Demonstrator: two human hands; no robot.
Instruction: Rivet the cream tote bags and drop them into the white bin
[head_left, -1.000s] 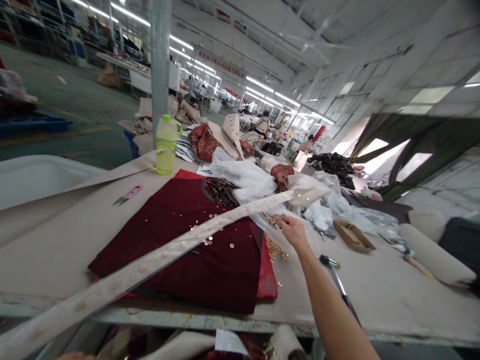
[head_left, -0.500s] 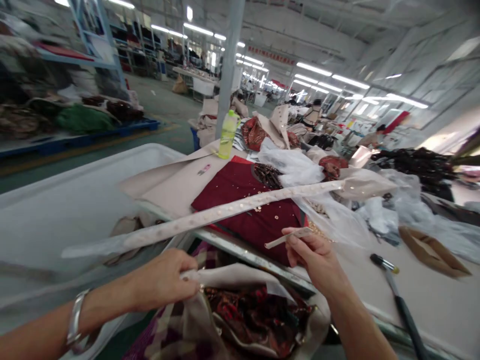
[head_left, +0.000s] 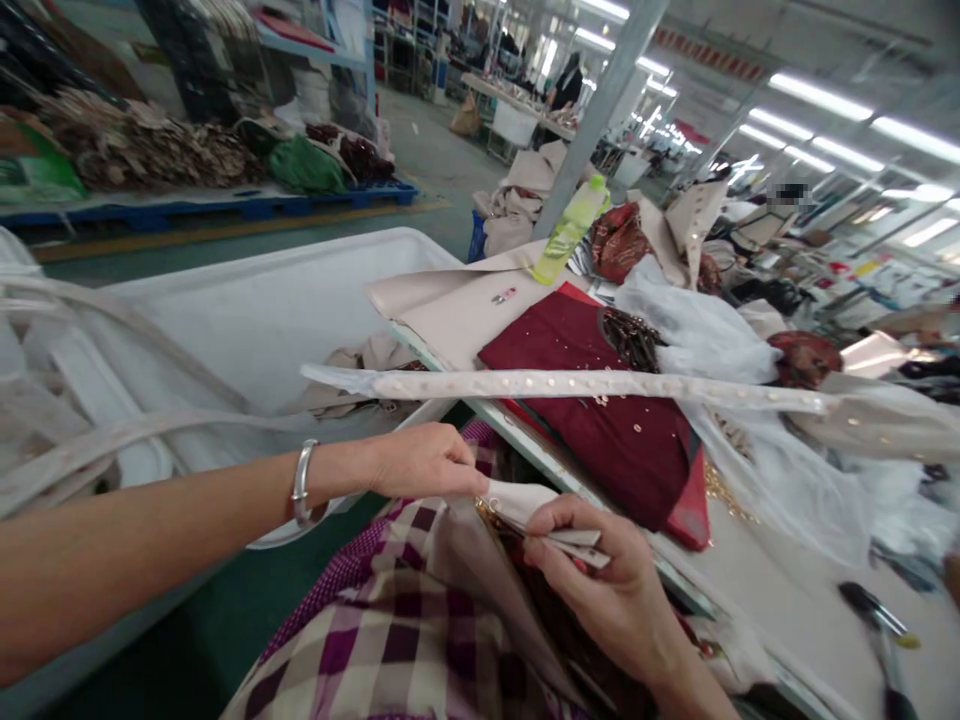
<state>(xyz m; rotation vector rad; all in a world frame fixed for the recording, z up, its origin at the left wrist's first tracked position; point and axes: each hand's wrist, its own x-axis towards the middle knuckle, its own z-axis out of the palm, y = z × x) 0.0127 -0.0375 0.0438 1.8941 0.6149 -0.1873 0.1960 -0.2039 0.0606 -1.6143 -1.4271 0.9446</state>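
Note:
My left hand point(head_left: 431, 462) pinches the pale rim of a beige bag point(head_left: 517, 497) on my lap. Gold metal shows beside those fingertips, and the bag's dark red patterned lining is mostly hidden now. My right hand point(head_left: 600, 580) holds a small pale strap point(head_left: 585, 545), its two ends sticking out past the thumb, close against the bag's rim. Whether it touches the rim I cannot tell. Beyond both hands, a long plastic-wrapped strip point(head_left: 600, 385) with gold studs lies across a maroon sheet point(head_left: 555, 350) scattered with small gold rings.
A worktable point(head_left: 450, 330) runs diagonally ahead, bearing a lime-yellow bottle point(head_left: 566, 235), clear plastic bags point(head_left: 690, 325) and a hammer point(head_left: 877, 615) at the right. A white bin point(head_left: 300, 270) stands left. A blue pallet point(head_left: 225, 207) with piled material lies behind it.
My right hand has come down and left with the strap, from above the table edge to the bag's rim. The bag's mouth has narrowed. My view has swung left.

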